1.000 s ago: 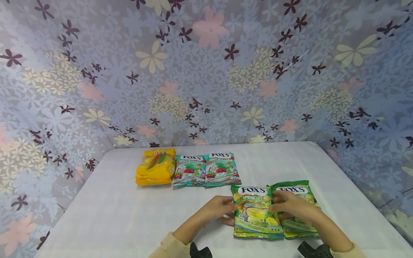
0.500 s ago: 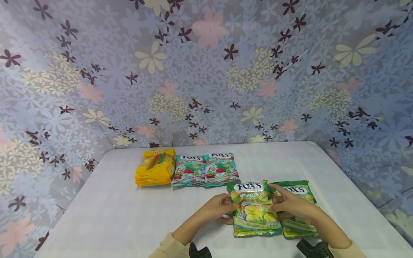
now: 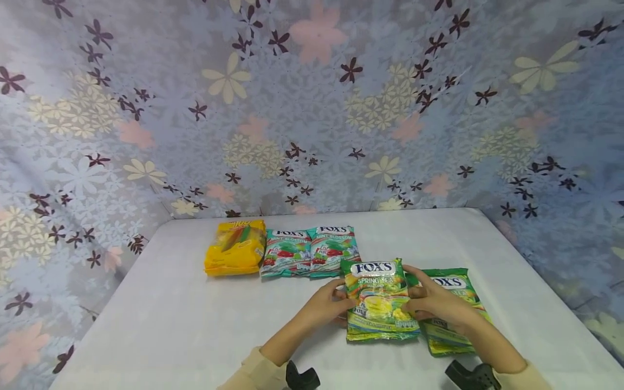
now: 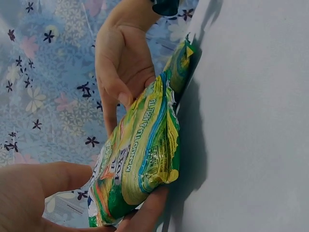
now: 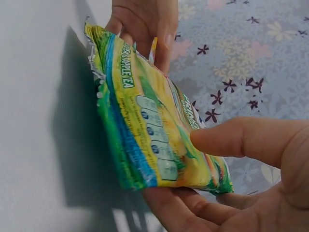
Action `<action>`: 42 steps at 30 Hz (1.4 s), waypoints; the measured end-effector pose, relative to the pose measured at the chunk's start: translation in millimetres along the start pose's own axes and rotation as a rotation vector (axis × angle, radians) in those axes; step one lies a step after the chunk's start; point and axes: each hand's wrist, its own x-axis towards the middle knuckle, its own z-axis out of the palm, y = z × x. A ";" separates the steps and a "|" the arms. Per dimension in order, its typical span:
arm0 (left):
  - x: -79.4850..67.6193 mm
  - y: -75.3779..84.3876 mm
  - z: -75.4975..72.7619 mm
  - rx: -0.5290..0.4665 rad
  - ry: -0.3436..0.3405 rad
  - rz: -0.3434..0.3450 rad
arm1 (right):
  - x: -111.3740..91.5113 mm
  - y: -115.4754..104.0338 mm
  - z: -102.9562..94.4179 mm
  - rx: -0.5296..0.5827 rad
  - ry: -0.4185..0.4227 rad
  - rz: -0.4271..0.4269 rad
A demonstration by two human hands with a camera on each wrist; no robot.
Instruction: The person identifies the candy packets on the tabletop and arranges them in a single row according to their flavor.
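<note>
Both hands hold a green-and-yellow Fox's Spring Tea candy bag (image 3: 379, 303), its printed front facing up. My left hand (image 3: 323, 307) pinches the bag's left edge, thumb on top and fingers beneath. On the opposite edge my right hand (image 3: 436, 303) grips it the same way, as the thumb (image 5: 227, 140) on the front shows in the right wrist view. The bag is raised, with a shadow on the tabletop under it in both wrist views. A second Spring Tea bag (image 3: 448, 337) lies flat to the right, partly covered by the right hand and forearm.
Two teal Fox's Mint Blossom candy bags (image 3: 287, 254) lie side by side behind the held bag. Left of them is a yellow candy bag (image 3: 236, 254). The white table (image 3: 195, 325) meets a flower-patterned cloth backdrop (image 3: 312, 108) at the rear.
The held Spring Tea bag has come up and shifted back and left, away from the second bag. Both hands have moved with it. The head view has tilted slightly.
</note>
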 end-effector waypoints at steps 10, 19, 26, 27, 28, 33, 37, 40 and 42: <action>0.3 -3.1 -8.9 0.068 0.027 0.014 | 1.3 -1.3 10.0 -0.013 0.029 0.034; 0.4 -0.6 -10.2 0.050 0.018 0.010 | 2.2 3.5 13.6 -0.011 0.056 0.036; 2.4 -0.7 -11.8 0.040 0.048 0.033 | 6.2 2.5 15.9 0.005 0.048 0.017; 2.3 -1.2 -12.9 0.050 0.053 0.036 | 7.4 2.0 16.6 0.001 0.045 0.020; 1.8 -1.5 -14.1 0.056 0.057 0.035 | 8.8 1.3 17.4 -0.001 0.042 0.022; -0.1 -1.0 -16.6 0.037 0.063 0.036 | 12.4 0.0 20.4 0.002 0.042 0.034; -0.7 0.5 -16.7 0.023 0.062 0.033 | 12.0 0.7 21.5 0.014 0.046 0.031; -2.1 1.8 -17.6 0.018 0.059 0.034 | 12.1 1.0 22.4 0.007 0.053 0.034; -3.1 2.3 -18.5 0.025 0.058 0.034 | 12.7 1.0 23.1 0.005 0.053 0.032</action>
